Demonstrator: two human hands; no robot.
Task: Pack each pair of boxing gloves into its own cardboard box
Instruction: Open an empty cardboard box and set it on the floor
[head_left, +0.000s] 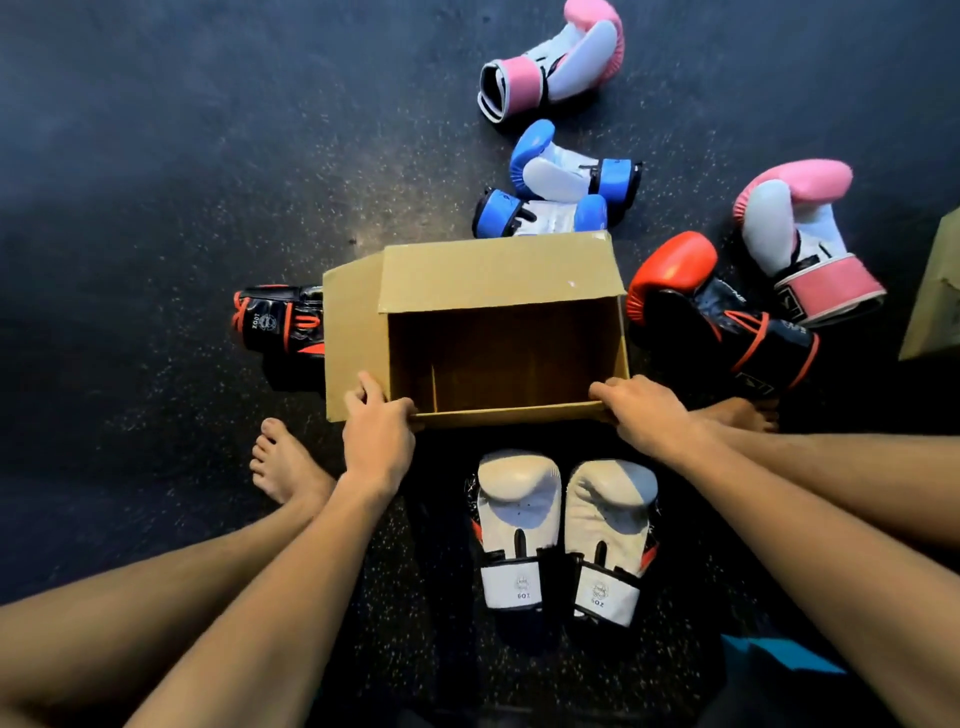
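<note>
An open cardboard box (498, 332) sits on the dark speckled floor (156, 208) between the person's bare feet, its mouth facing up and its inside holding nothing visible. The left hand (376, 431) curls its grip over the near left corner of the box rim, fingers pinching the cardboard edge; the right hand (641, 410) closes its grip on the near right corner the same way. Just in front of the box, nearest the person, a white pair of gloves (563, 535) lies side by side, palms up, each cuff printed "8OZ" upside down under a small round logo too small to read. A black and red glove (278, 325) pokes out from behind the left flap, its cuff reading "10OZ"; its red-tipped partner (717, 317) lies touching the box's right wall, with white lettering too blurred to read. Beyond the far wall lies the blue and white pair (563, 182), one glove against the other. One pink and white glove (556, 62) lies farther off, the other (805, 234) to the right beside the red-tipped one. A second cardboard box (935, 301) shows at the right edge. The floor to the left and far left is open.
</note>
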